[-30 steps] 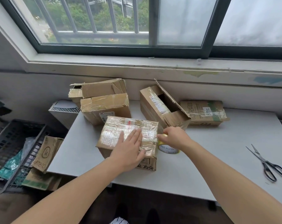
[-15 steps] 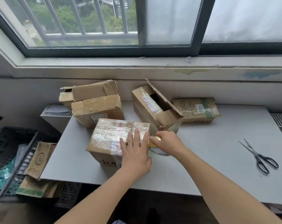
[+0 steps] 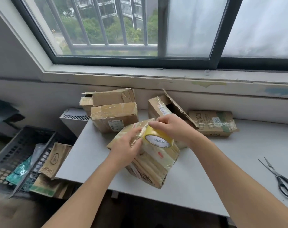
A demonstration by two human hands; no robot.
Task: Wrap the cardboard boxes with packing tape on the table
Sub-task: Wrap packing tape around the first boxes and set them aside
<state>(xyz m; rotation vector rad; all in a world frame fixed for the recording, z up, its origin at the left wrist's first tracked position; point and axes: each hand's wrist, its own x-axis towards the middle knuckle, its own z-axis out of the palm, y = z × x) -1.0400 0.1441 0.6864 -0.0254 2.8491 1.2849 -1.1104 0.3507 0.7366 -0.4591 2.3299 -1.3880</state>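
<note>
Moving on: right hand (image 3: 174, 129) lifted tape roll (image 3: 156, 137) off table (image 3: 206, 170) onto tilted box (image 3: 156, 167); left hand (image 3: 125, 148) grips box. Next wrap probably starting.

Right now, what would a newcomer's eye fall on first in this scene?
First, the two hands at the middle of the table: the right hand grips a yellow tape roll on top of a tilted tape-wrapped box, which the left hand grips. Behind them, worn cardboard boxes crowd the table's back, and black scissors lie near its right edge.
</note>
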